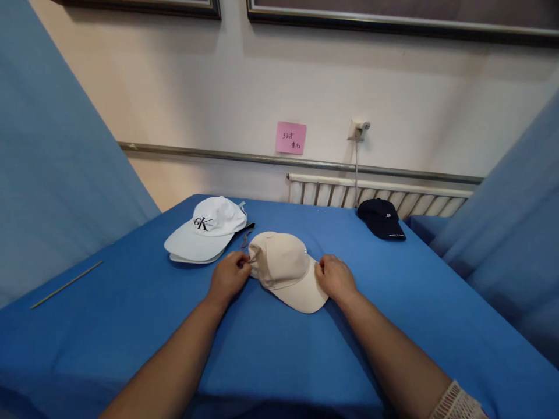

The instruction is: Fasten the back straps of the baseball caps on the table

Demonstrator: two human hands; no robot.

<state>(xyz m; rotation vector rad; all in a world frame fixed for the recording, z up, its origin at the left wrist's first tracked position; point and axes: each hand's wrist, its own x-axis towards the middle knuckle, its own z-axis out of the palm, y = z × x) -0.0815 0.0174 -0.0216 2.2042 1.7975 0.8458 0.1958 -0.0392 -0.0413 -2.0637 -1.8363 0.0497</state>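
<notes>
A beige baseball cap point(286, 261) sits on the blue-covered table point(279, 355) in front of me, its brim pointing to the lower right. My left hand point(230, 274) pinches the back edge of this cap. At the other end, my right hand point(336, 276) grips the brim, with the thumb and fingers closed on its edge. To the left lies a white cap point(212, 224) with black lettering, stacked on another pale cap whose brim point(196, 260) shows underneath. A dark strap pokes out behind the stack, close to my left hand.
A dark navy cap point(381, 218) rests near the table's far right edge. On the left lies a thin stick point(67, 284). Blue curtains point(56, 145) hang on both sides. Behind the table are a radiator point(323, 191), a metal rail and a wall socket point(358, 130) with a cord.
</notes>
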